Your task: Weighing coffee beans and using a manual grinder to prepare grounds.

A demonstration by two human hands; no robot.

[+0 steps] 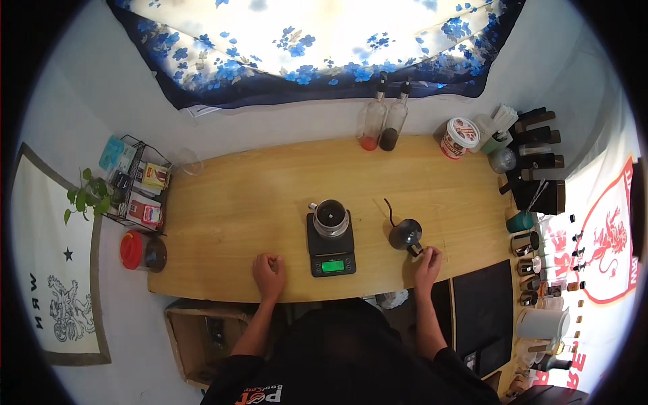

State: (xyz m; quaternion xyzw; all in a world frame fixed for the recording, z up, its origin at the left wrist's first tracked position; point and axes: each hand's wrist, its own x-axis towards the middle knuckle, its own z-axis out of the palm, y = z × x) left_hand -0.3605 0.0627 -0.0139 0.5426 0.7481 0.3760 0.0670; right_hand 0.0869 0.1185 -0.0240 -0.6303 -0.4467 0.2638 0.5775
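Observation:
A metal coffee dripper with a side handle (330,217) stands on the upper part of a black digital scale (330,248), whose green display is lit. Inside the dripper is a dark content with a small pale spot. To the right, a black gooseneck kettle (405,233) stands on the wooden table, its thin spout pointing away to the back left. My right hand (429,263) is at the end of the kettle's handle, fingers closed around or against it. My left hand (269,276) rests loosely curled near the table's front edge, left of the scale, with nothing visible in it.
Two pump bottles (383,119) and a lidded tub (459,137) stand at the back. A wire rack (139,187) and a red-lidded jar (143,251) line the left side. Metal cups (524,244) stand at right, beside a black mat (482,314). An open cardboard box (202,339) lies below the front edge.

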